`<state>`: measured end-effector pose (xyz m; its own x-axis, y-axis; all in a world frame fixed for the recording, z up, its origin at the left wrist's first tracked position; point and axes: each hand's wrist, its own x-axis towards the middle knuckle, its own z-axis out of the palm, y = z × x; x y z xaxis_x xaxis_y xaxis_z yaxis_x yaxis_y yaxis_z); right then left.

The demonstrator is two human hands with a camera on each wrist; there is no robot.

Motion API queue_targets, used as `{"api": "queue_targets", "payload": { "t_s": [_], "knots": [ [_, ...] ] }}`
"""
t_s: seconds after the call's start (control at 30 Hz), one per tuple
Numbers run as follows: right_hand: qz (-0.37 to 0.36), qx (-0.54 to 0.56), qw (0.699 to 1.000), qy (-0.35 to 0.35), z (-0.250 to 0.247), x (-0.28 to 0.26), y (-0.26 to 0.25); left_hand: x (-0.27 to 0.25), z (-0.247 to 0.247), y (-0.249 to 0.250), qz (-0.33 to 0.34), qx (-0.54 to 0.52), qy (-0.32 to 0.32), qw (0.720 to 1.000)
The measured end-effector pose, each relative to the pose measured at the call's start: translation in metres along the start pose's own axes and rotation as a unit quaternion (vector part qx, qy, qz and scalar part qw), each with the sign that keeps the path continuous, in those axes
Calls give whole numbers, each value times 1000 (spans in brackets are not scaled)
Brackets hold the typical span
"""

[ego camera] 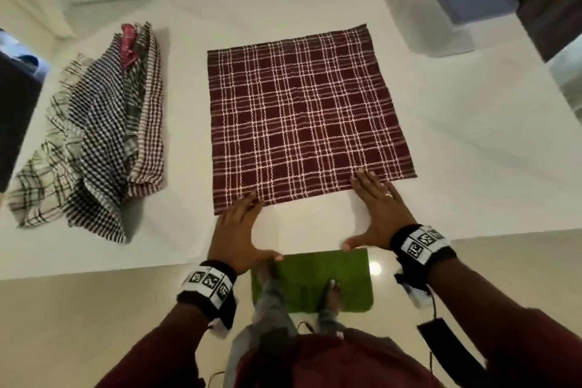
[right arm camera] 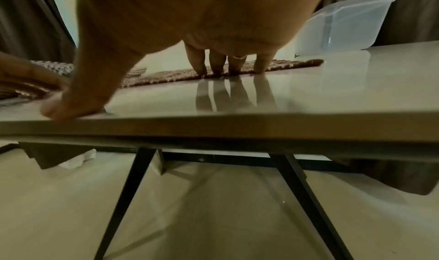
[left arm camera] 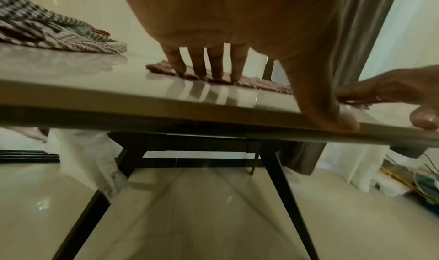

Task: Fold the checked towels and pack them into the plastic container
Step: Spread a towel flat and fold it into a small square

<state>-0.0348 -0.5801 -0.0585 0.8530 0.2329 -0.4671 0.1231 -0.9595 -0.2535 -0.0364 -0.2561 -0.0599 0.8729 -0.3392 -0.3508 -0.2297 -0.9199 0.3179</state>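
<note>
A maroon checked towel [ego camera: 308,116] lies spread flat in the middle of the white table [ego camera: 472,151]. My left hand [ego camera: 242,224] rests with straight fingers [left arm camera: 204,65] on the towel's near left edge [left arm camera: 261,85], thumb spread along the table's front. My right hand [ego camera: 378,205] presses flat fingers [right arm camera: 228,63] on the near right edge of the towel [right arm camera: 166,76], thumb out to the side. Neither hand grips the cloth. A pile of unfolded checked towels [ego camera: 94,142] lies at the left. The plastic container [ego camera: 456,0] with a blue-grey lid stands at the far right corner.
The table's front edge runs just under my wrists. A green mat [ego camera: 315,280] lies on the floor below, with my feet on it. Dark curtains hang behind the container [right arm camera: 344,25]. Bare tabletop lies right of the towel.
</note>
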Motion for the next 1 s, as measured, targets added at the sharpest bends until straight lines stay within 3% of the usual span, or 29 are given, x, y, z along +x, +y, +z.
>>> {"api": "queue_targets", "payload": {
  "t_s": [0.13, 0.27, 0.4, 0.47, 0.6, 0.7, 0.8, 1.0],
  "knots": [
    [-23, -29, 998, 42, 15, -38, 5, -38, 17, 3, 18, 29, 31, 999],
    [-86, -34, 974, 207, 36, -62, 13, -54, 22, 11, 34, 7, 138, 990],
    [-135, 12, 974, 182, 24, -56, 33, -51, -7, 29, -14, -44, 159, 986],
    [-128, 50, 972, 192, 12, -54, 36, -47, -23, 31, -44, -78, 185, 979],
    [-104, 96, 943, 300, -24, -36, 27, -29, -47, 21, -73, -122, 224, 964],
    [-60, 86, 924, 367, -62, -1, 21, 2, -71, 14, -37, -69, 277, 958],
    [-27, 72, 908, 412, -97, 32, 12, 40, -97, 11, -55, -27, 294, 954],
    [45, 70, 912, 401, -140, 91, 10, 112, -144, 0, -46, -70, 259, 962]
  ]
}}
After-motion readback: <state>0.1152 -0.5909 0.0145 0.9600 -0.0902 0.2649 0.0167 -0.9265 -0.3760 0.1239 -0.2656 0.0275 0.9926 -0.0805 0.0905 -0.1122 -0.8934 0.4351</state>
